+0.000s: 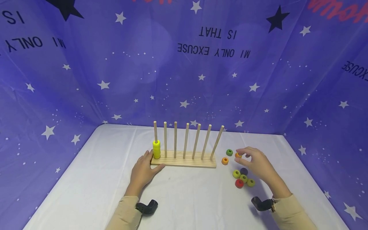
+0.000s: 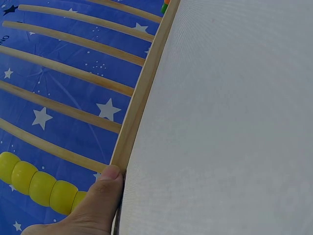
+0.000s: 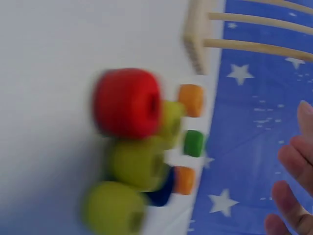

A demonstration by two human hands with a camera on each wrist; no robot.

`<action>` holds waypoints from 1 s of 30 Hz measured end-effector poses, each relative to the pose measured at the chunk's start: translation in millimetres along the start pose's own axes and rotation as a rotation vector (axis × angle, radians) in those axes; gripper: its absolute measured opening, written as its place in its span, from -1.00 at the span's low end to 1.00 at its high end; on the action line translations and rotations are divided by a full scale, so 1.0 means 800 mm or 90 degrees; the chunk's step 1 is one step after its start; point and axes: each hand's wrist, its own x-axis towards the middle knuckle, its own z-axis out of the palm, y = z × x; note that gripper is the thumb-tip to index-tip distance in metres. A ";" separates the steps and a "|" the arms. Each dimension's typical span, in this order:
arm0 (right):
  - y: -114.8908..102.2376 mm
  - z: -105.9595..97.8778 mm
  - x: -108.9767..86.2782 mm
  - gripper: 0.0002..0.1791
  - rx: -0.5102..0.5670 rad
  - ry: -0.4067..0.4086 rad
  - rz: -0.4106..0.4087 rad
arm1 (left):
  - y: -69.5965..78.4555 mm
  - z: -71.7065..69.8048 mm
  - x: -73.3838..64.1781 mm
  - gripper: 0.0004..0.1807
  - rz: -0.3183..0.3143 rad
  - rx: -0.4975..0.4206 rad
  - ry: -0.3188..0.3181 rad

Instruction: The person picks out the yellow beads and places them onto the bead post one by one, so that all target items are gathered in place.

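My left hand [image 1: 142, 171] grips the left end of a wooden peg stand [image 1: 187, 163], thumb along its front edge and fingers round the side. In the left wrist view the thumb [image 2: 100, 203] lies against the base's edge. Bright yellow beads [image 1: 156, 149] are stacked on the leftmost peg; the other pegs are bare. My right hand [image 1: 256, 162] hovers over the loose beads, its fingers parted and loosely bent. Its fingertips overlap an orange bead [image 1: 238, 155] in the head view, while the right wrist view shows the fingers [image 3: 293, 161] holding nothing.
Near the stand's right end sit a green bead [image 1: 229, 152] and another orange bead [image 1: 225, 161]. Closer to me cluster a dark blue bead [image 1: 243, 172], a red bead [image 1: 239, 183] and several yellow-green beads [image 1: 243, 178]. A starry blue cloth [image 1: 184, 80] surrounds the white table [image 1: 184, 204].
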 end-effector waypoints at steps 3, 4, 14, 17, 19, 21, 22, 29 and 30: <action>0.010 0.012 -0.004 -0.57 -0.018 -0.052 0.030 | -0.001 0.001 0.000 0.03 -0.001 0.003 0.002; 0.012 0.016 -0.005 -0.57 -0.022 -0.068 0.037 | -0.001 0.001 0.000 0.03 -0.001 0.003 0.002; 0.029 0.037 -0.012 -0.60 -0.041 -0.128 0.040 | -0.001 0.001 0.001 0.04 -0.005 0.004 -0.001; 0.032 0.039 -0.012 -0.63 -0.039 -0.116 0.031 | -0.001 0.001 0.001 0.04 -0.005 0.006 -0.002; 0.033 0.039 -0.013 -0.64 -0.038 -0.108 0.018 | -0.001 0.001 0.002 0.05 -0.007 0.007 -0.003; 0.034 0.040 -0.013 -0.65 -0.035 -0.103 0.006 | 0.000 0.001 0.002 0.05 -0.007 0.007 -0.004; 0.035 0.041 -0.014 -0.66 -0.033 -0.102 0.001 | 0.000 0.001 0.002 0.05 -0.008 0.006 -0.005; 0.037 0.042 -0.013 -0.63 -0.006 -0.120 -0.002 | 0.000 0.001 0.001 0.05 -0.014 0.006 -0.009; 0.037 0.042 -0.013 -0.63 -0.003 -0.125 -0.002 | 0.000 0.001 0.001 0.05 -0.014 0.007 -0.010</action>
